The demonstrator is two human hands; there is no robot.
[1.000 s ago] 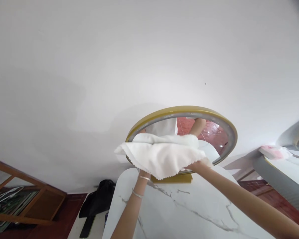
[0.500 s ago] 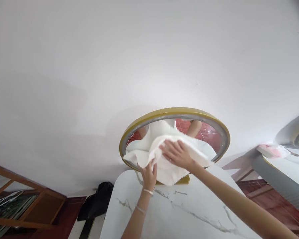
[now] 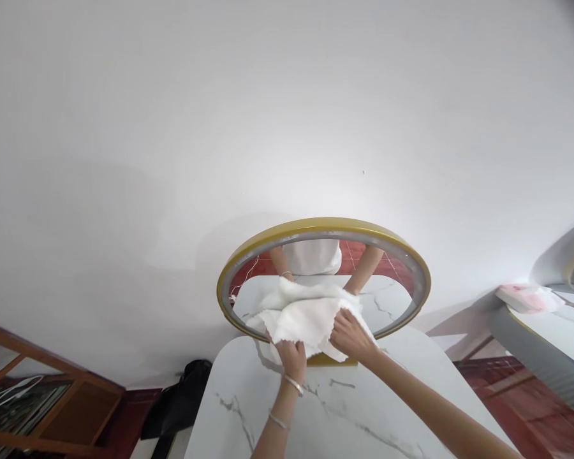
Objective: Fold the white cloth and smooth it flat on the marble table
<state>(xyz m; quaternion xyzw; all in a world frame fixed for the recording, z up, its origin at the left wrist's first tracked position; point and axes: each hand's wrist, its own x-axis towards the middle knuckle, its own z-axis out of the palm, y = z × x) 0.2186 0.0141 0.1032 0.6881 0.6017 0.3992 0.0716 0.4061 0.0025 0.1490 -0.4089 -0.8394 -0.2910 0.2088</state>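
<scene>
A white cloth point(image 3: 310, 322) with a scalloped edge is bunched in front of the lower part of a round mirror point(image 3: 387, 296). My left hand point(image 3: 291, 357), with two bands on the wrist and forearm, has its fingers closed on the cloth's lower left part. On the right side, my right hand point(image 3: 351, 335) grips a fold of the same cloth with curled fingers. The mirror has a gold rim and a grey inner ring. It stands on a gold base point(image 3: 332, 361) that the cloth partly covers. Both forearms and a white garment are reflected in the glass.
The mirror stands on a white marbled tabletop point(image 3: 344, 414) against a pale wall point(image 3: 287, 115). A black bag point(image 3: 176, 401) lies left of the table. Far left is a wooden cabinet point(image 3: 71, 408). At right, a pink-white packet point(image 3: 530, 298) sits on another table point(image 3: 569, 325).
My right hand has moved down, from lying flat on the cloth to gripping its right side. The cloth is more bunched and lower, uncovering more of the glass. The view has shifted slightly.
</scene>
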